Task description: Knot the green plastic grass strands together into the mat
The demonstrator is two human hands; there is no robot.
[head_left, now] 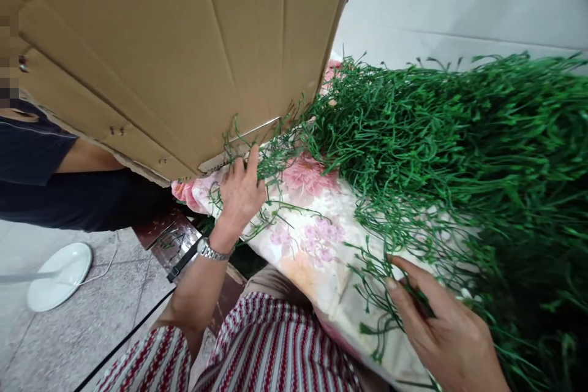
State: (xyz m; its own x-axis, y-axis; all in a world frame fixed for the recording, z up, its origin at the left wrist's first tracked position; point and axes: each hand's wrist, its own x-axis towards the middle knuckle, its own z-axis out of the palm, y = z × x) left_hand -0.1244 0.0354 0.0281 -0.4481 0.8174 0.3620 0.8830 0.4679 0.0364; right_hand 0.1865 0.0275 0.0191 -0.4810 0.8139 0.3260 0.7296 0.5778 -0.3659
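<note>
Thin green plastic stems lie in a large pile (422, 128) on a floral cloth (321, 239). My right hand (445, 324) pinches a few of these stems between thumb and fingers at the lower right. My left hand (242, 190), with a metal watch on the wrist, rests with fingers apart over some loose stems beside the lower edge of a big cardboard sheet (184, 43). Just beyond its fingertips, a thin metal strip (261, 127) shows against the cardboard.
Behind the cardboard at the left sits another person in dark clothes (27, 153). A round white base (59, 275) stands on the tiled floor (110, 318). A black cable (128, 337) runs past my left forearm. A pale wall (459, 0) rises behind the pile.
</note>
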